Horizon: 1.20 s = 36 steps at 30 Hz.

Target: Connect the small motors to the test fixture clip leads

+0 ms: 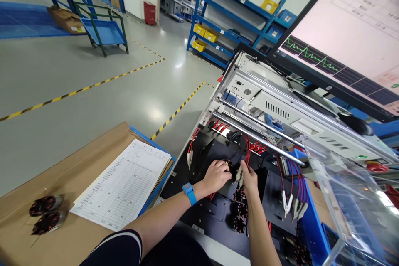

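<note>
Two hands at the black fixture: left hand, right hand. One blue wristband. Two wound motor coils on the cardboard. One printed sheet. One monitor. One blue cart. One red bin. About three more coils seated on the fixture.

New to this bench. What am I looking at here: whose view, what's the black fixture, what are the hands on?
One picture, from a camera on the worker's head, looking down at their own two bare hands. The left hand, with a blue wristband, rests on a small wound motor part on the black test fixture. The right hand pinches pale clips on red wires. More clips hang to the right. A paper form and two spare motor parts lie on cardboard at left. A monitor shows green traces.
</note>
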### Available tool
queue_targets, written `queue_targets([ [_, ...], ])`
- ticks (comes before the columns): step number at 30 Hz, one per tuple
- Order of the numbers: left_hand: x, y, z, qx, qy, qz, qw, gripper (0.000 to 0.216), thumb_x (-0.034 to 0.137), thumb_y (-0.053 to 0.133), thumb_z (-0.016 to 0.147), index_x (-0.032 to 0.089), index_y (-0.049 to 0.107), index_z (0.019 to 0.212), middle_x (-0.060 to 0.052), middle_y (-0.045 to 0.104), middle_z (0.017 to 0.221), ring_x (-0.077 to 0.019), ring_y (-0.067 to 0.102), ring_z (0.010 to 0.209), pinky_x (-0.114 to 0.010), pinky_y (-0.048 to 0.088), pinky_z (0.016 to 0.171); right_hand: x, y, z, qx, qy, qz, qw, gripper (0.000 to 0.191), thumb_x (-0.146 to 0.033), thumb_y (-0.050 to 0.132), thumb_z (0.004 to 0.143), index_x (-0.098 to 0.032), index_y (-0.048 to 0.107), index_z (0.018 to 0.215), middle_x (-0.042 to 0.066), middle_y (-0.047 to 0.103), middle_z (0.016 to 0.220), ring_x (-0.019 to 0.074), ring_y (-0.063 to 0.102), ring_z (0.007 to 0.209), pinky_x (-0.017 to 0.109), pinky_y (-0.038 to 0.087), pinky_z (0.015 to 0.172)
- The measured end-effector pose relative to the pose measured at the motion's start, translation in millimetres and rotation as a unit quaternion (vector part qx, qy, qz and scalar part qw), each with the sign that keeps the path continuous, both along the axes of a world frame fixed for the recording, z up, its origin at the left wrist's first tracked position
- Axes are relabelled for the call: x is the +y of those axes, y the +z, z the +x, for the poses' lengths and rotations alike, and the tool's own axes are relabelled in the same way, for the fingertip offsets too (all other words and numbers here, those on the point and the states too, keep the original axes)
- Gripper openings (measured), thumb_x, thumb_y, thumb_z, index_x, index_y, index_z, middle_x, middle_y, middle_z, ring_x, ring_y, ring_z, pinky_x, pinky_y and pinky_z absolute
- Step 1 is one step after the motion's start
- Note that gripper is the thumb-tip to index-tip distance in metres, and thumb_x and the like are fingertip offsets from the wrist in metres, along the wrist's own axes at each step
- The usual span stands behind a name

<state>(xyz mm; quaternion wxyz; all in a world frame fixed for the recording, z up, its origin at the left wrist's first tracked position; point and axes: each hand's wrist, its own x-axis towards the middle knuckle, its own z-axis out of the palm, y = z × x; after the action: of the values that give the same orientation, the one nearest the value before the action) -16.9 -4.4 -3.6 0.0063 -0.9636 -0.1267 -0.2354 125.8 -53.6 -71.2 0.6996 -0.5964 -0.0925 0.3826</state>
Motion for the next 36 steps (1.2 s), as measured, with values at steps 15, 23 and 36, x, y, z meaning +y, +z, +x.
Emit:
queue_targets([
  [15,-2,-2.4,-1,-0.026,0.004,-0.027,0.999,0.014,0.03,0.055,0.081,0.02,0.062,0.074,0.002,0.053,0.083,-0.0134,0.038,0.093,-0.031,0.028,0.081,13,-1.4,-23,0.191,-0.16,0.116,0.962,0.043,-0.049,0.058,0.069,-0.01,0.043,0.077,0.0,0.04,0.065,0.0076,0.038,0.053,0.023,0.033,0.046],
  [23,-4,1.2,1,-0.027,0.008,-0.027,0.999,0.012,0.029,0.057,0.079,0.02,0.062,0.073,0.002,0.053,0.082,-0.0126,0.04,0.091,-0.029,0.029,0.079,10,10.1,-26,0.252,-0.173,0.15,0.94,0.039,-0.046,0.057,0.073,-0.01,0.044,0.081,0.003,0.046,0.07,0.0097,0.045,0.055,0.024,0.038,0.047],
  [36,2,20.2,-60,-0.065,-0.01,0.038,0.997,0.022,0.011,0.041,0.086,0.021,0.058,0.094,0.008,0.055,0.108,-0.0132,0.038,0.116,-0.037,0.026,0.097,6,-13.2,-13,0.015,-0.194,0.06,0.979,0.062,-0.048,0.064,0.062,-0.009,0.049,0.107,0.006,0.054,0.093,0.0085,0.049,0.079,0.017,0.04,0.073],
])
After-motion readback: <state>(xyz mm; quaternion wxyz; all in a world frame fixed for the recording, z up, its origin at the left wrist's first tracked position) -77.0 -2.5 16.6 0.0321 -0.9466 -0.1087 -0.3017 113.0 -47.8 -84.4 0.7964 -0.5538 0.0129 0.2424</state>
